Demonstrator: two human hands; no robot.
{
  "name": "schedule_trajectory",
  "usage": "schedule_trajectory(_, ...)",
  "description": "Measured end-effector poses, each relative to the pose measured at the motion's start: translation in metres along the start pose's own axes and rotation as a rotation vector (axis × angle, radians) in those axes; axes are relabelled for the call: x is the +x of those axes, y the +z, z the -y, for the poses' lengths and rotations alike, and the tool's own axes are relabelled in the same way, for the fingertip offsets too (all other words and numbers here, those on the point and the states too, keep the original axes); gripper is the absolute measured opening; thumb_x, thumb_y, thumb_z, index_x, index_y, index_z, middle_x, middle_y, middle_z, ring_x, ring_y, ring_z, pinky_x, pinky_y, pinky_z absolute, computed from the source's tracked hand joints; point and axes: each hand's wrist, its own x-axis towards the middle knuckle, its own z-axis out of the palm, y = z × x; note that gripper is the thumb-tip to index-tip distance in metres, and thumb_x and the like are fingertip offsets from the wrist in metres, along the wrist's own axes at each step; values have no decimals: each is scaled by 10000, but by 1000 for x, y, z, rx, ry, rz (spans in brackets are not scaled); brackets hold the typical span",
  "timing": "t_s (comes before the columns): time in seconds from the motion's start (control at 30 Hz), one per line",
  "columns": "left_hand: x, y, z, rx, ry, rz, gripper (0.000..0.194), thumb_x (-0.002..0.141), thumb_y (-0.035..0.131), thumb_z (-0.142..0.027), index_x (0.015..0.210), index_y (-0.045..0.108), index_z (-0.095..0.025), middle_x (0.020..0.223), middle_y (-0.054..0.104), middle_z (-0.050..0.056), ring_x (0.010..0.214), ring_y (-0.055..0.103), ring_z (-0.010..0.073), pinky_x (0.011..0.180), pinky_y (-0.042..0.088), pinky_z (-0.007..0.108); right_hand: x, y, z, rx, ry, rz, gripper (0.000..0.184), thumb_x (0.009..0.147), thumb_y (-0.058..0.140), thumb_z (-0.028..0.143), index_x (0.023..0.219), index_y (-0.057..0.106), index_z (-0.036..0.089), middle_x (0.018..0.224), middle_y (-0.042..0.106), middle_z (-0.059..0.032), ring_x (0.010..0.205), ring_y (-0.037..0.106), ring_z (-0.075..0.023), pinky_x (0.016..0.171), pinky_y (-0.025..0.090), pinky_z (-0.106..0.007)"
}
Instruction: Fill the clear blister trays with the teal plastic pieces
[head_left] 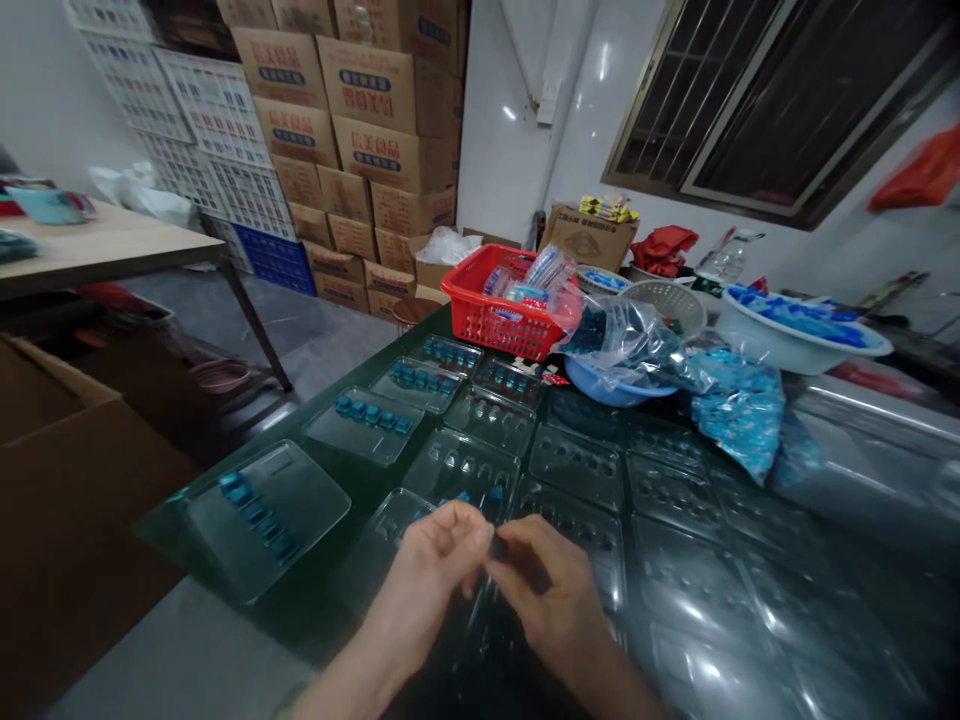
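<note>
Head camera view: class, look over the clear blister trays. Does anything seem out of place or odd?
Yes, at the far end: a clear plastic bag of blue pieces sags over a pale blue bowl, and a crumpled blue packet lies loose beside it, untidy against the orderly clear blister trays.

The left hand (pixel 427 570) and right hand (pixel 551 600) are bare, as are the forearms, and a pale sleeve edge (pixel 296 710) is glimpsed at the near left.

Blister trays (pixel 465 460) across the table (pixel 187 640), basket (pixel 499 320) behind them
</note>
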Motion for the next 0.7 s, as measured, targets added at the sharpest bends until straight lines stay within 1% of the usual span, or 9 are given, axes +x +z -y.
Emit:
schedule_trajectory(0.07,0,-1,-2,10,5,8,200,679,631,-238,834,525,-170,641,554,-19,502,435,61,437,313,164,3,-1,-3,20,3,6,106,737,556,187,840,579,196,686,515,3,592,489,-116,544,391,-227)
schedule_trajectory(0.13,1,-1,-3,32,15,-23,278,658,652,-228,889,507,-175,636,561,-16,519,456,73,432,322,163,7,-3,-6,40,-2,24,120,731,568,195,849,590,194,690,524,-1,604,497,-120,557,396,-230)
schedule_trajectory(0.23,4,2,0,29,29,-95,295,655,654,-250,889,493,-170,579,531,-37,453,415,52,395,291,152,11,-5,-10,85,14,70,125,719,579,183,840,611,195,683,535,-2,597,501,-119,549,395,-227)
schedule_trajectory(0.4,19,7,7,-84,-37,-133,280,658,649,-271,840,461,-170,520,478,-71,342,304,7,332,173,133,15,-3,-16,231,177,131,99,719,571,170,804,622,179,648,534,11,531,497,-96,484,397,-203)
schedule_trajectory(0.47,25,7,5,-110,-75,-145,270,660,645,-284,819,463,-164,523,482,-66,330,298,4,325,175,135,24,-4,-22,254,223,151,83,721,567,191,785,614,165,619,533,15,501,497,-91,444,395,-192)
schedule_trajectory(0.57,30,5,-4,-127,-92,-183,259,689,609,-328,841,493,-153,637,555,-2,407,401,37,352,265,147,57,-13,-45,145,237,133,141,713,577,245,814,605,150,594,556,14,475,519,-99,409,404,-191)
schedule_trajectory(0.6,30,4,-8,-118,-92,-197,263,699,594,-344,855,505,-151,681,572,20,446,429,51,371,296,155,74,-18,-57,81,237,91,186,715,575,273,848,599,145,594,564,12,459,523,-101,396,407,-195)
schedule_trajectory(0.63,30,1,-11,-97,-97,-207,272,704,583,-359,864,516,-149,692,578,29,460,435,58,387,317,163,94,-25,-71,0,234,10,229,730,554,308,879,588,138,587,568,12,450,532,-107,379,408,-197)
schedule_trajectory(0.7,28,-6,-14,-24,-104,-207,279,709,569,-383,855,531,-148,636,569,22,444,417,63,399,328,175,136,-38,-102,-74,231,-77,291,761,511,344,927,555,109,632,581,-10,480,549,-119,390,422,-212)
